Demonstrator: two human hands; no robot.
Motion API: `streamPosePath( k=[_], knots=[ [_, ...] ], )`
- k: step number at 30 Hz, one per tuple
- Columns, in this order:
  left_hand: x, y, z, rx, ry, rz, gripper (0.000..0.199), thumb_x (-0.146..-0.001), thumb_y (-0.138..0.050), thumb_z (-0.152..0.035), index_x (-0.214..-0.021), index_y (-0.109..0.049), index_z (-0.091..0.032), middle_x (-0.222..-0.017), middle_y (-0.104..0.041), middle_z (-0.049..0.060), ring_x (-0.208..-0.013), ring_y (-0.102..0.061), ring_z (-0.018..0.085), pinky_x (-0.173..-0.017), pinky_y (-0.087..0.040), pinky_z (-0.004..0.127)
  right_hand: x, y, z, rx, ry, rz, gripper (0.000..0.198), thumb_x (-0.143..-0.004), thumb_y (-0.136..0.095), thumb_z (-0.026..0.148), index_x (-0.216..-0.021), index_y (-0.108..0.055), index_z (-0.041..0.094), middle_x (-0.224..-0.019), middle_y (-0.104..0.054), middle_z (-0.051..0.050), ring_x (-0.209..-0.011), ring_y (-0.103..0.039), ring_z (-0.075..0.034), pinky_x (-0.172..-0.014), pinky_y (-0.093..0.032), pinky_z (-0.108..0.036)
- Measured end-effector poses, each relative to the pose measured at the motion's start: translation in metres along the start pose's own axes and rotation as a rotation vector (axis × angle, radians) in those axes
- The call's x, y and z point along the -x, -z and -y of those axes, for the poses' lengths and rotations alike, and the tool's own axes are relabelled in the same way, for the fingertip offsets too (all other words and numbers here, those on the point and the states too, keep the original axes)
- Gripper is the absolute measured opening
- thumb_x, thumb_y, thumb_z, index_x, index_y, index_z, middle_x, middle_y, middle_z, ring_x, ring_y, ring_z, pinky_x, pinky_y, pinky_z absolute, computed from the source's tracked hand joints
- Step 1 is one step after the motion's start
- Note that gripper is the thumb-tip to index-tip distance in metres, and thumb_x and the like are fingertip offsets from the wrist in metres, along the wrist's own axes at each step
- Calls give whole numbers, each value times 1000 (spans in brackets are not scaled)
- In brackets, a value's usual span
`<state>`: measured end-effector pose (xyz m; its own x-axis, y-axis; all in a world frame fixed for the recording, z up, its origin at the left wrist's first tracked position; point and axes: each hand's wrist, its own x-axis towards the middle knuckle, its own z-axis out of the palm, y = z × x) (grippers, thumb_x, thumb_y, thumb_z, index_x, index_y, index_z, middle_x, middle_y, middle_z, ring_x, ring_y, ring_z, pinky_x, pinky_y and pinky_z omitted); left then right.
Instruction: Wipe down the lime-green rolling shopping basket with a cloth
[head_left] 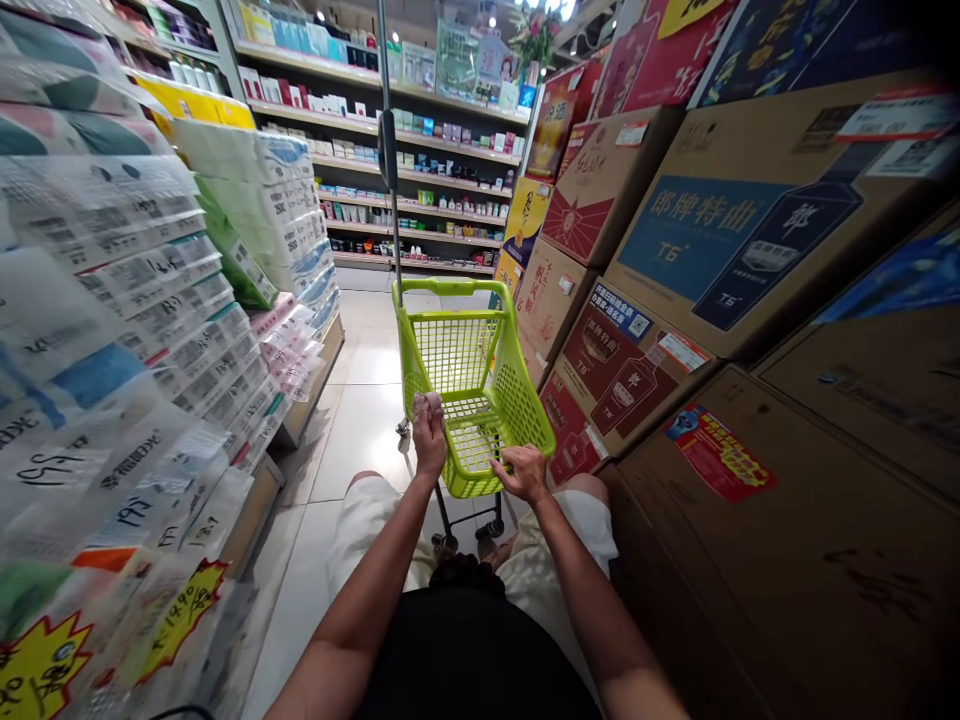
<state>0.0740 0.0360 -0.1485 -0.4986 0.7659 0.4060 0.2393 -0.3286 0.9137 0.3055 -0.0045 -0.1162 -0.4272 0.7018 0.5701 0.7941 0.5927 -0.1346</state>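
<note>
Saw first, low and to the left of the green basket cart (517,375), yellow starburst price signs (45,665), set against tall stacks of wrapped paper packs (172,270). Saw next, alongside the cart's left side, pale floor tiles (330,430), and beyond its far end, shelves (420,205) lined with small boxes and bottles. Clamped the left hand (429,445) on a crumpled, pale pinkish cloth (428,401) at the cart's left rim. Found the cart itself standing on the tiles, between the packs and the cartons, its near end between the knees. Looked bright lime green, shaped as a deep, sloping plastic basket, with a slim pole (388,150) rising at its far left corner, a looped handle across the far end, square openings in the far wall and base, rounder holes in the right wall, and dark legs and small wheels underneath. Curled the right hand (525,472) over its near right rim. Saw lastly, right of the cart, printed cartons (682,235) piled high, with red-and-white price tags (684,352).
</note>
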Motion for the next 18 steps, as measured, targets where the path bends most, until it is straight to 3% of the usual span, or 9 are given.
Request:
streamPosePath(
  k=[4,7,9,14,18],
  knots=[
    [13,2,6,-68,87,-52,57,-101,-49,-56,-140,-60,-16,-162,-46,18,-157,-35,31,-132,-24,49,-1,-3,4,16,-22,5,45,-100,-50,44,-62,-52,21,-63,-63,0,-62,-52,-13,-71,-25,-31],
    [36,9,16,-82,197,-36,56,-102,-45,-56,-137,-62,-16,-156,-55,17,-155,-39,33,-130,-29,53,-2,-4,5,15,-27,8,44,-100,-49,44,-62,-53,21,-63,-63,0,-62,-52,-13,-71,-25,-31],
    [38,11,15,-70,183,-7,56,-103,-44,-56,-138,-62,-16,-155,-55,17,-156,-37,32,-130,-28,52,-2,-4,6,15,-30,12,44,-100,-49,44,-62,-54,21,-63,-63,-1,-62,-52,-13,-71,-26,-31],
    [18,6,5,-60,-9,-15,61,-102,-45,-57,-146,-57,-16,-166,-41,16,-160,-29,28,-133,-22,44,-5,-1,7,8,-37,17,44,-100,-50,44,-63,-54,21,-63,-64,-1,-62,-52,-13,-71,-26,-31],
    [44,10,21,-103,86,9,62,-102,-43,-57,-143,-58,-13,-162,-46,21,-159,-31,31,-132,-23,48,-6,2,8,5,-31,6,45,-100,-49,43,-61,-52,21,-62,-62,-1,-61,-52,-13,-70,-25,-31]
  ],
)
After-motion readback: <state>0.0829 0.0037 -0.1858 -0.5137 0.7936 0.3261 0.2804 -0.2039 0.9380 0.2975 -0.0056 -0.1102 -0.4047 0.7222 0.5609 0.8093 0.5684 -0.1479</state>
